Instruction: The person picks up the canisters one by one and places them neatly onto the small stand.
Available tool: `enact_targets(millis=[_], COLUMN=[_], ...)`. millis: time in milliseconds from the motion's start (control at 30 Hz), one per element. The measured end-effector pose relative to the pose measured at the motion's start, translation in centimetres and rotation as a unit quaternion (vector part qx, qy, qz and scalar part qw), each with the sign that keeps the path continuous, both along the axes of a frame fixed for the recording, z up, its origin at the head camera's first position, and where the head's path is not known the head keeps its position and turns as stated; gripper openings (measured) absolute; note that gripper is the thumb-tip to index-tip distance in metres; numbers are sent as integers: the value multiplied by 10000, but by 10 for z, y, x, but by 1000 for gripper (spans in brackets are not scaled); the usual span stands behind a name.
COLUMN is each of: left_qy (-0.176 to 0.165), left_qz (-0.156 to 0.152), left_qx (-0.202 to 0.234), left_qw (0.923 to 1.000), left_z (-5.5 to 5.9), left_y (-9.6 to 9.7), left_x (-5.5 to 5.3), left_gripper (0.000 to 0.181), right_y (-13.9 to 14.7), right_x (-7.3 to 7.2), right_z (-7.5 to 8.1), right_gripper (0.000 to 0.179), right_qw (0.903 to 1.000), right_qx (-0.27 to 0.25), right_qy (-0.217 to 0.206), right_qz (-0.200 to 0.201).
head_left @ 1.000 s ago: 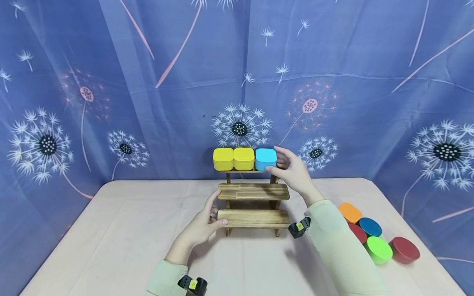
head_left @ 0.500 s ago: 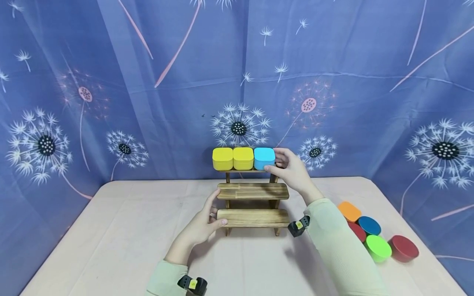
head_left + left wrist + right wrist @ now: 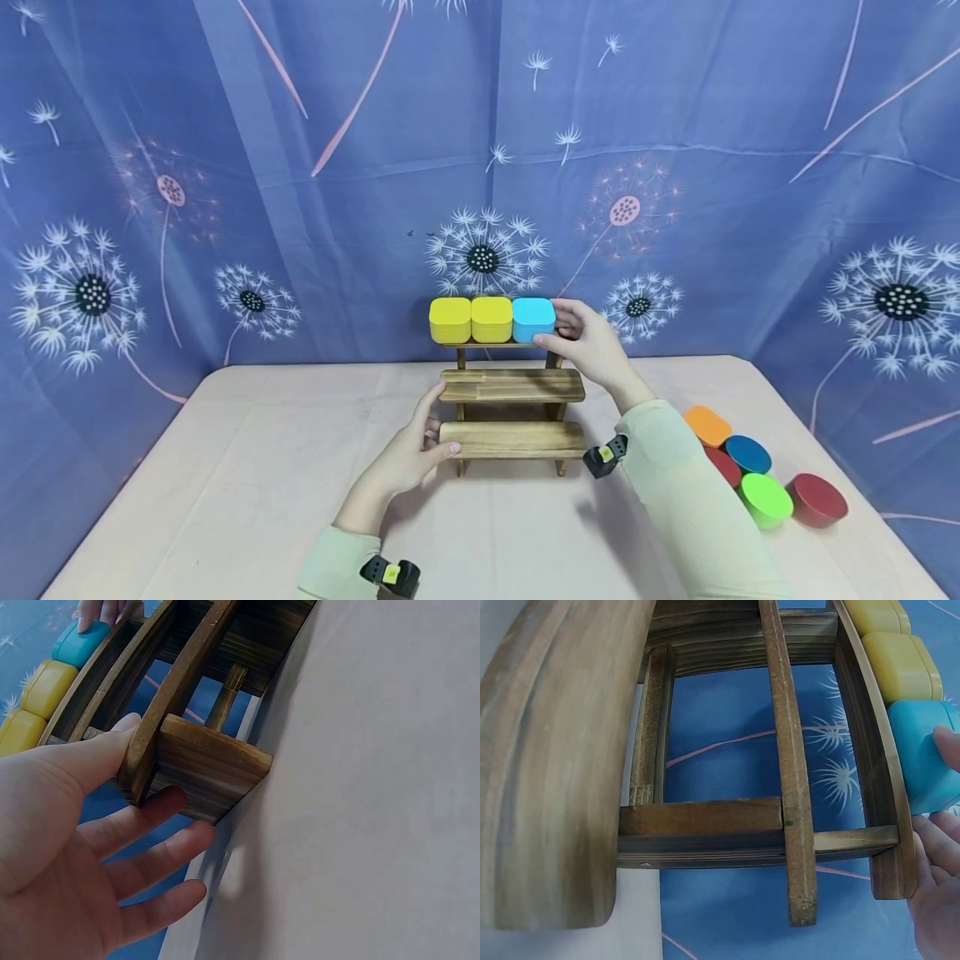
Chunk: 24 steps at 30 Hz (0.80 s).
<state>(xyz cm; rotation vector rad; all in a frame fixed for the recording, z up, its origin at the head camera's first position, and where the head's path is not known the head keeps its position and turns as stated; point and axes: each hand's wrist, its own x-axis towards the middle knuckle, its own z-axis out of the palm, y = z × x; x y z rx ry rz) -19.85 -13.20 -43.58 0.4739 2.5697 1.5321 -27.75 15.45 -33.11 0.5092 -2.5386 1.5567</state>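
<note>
A three-tier wooden shelf stand (image 3: pixel 517 386) is upright on the table. Two yellow boxes (image 3: pixel 491 320) with rounded corners sit side by side on its top tier. Right beside them, at the right end of that tier, is a light-blue box (image 3: pixel 533 318) of the same shape. My right hand (image 3: pixel 595 346) holds this box, thumb on its front and fingers at its right side; the right wrist view shows the thumb (image 3: pixel 946 746) on the blue surface. Lower left, my left hand (image 3: pixel 405 454) grips the stand's left end, with the thumb (image 3: pixel 109 750) against a shelf board.
On the table's right side lie an orange piece (image 3: pixel 708 426), a dark-blue round one (image 3: pixel 747 455), a green round one (image 3: pixel 766 500) and two dark-red ones (image 3: pixel 817 501), one partly behind the right sleeve. A blue dandelion-print cloth (image 3: pixel 360 250) hangs behind the table.
The light-blue box has slid slightly left with my right hand, closing the thin gap to the yellow box. My left hand stays at the stand's left end.
</note>
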Motion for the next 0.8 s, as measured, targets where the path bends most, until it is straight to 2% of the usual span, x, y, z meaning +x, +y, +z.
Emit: enact_targets(millis=[300, 800], left_qy=[4, -1], left_qz=[-10, -77], left_qx=[7, 66], left_qw=[10000, 9999], left_z=[0, -1], left_y=[0, -1], left_x=[0, 0], left_gripper=[88, 88], right_y=[0, -2], right_x=[1, 3], right_z=[-2, -11], right_gripper=[79, 74], right_qw=[9999, 9978], right_qx=[-80, -567], right_qy=[-73, 263], right_qz=[-95, -228])
